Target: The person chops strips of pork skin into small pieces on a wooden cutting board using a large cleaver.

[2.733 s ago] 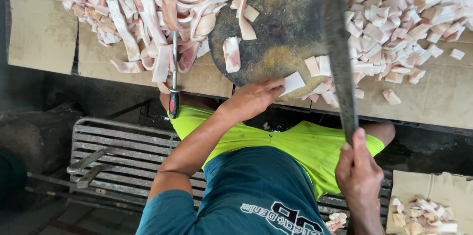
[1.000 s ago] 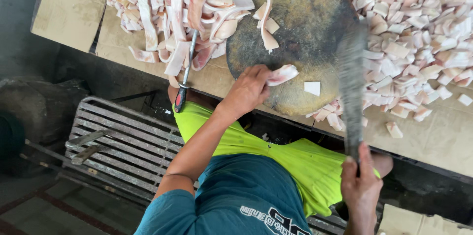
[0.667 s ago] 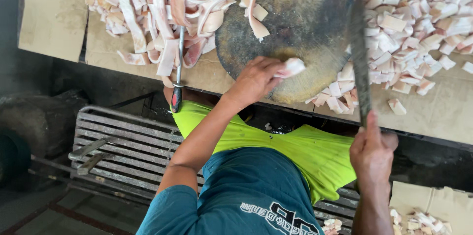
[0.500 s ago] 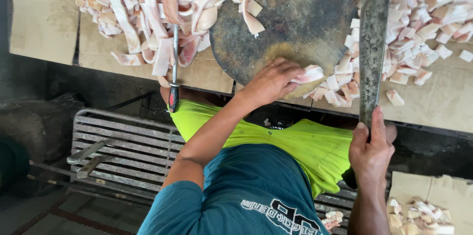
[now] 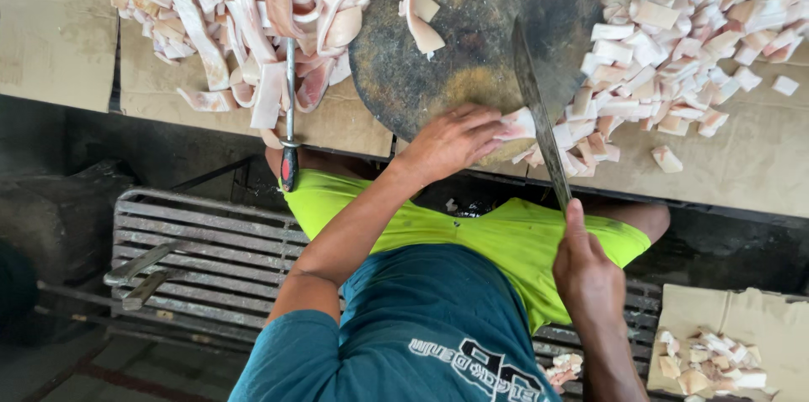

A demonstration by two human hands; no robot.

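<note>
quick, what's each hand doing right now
Left hand: fingers curled down on a pale meat strip at the round chopping block.
Right hand: closed grip on the cleaver handle, blade over the block.

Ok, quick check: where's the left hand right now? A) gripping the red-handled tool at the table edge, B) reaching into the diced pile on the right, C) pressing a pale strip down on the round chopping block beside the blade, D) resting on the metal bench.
C: the left hand pins a pale strip on the round chopping block, right beside the cleaver held by the right hand.
</note>
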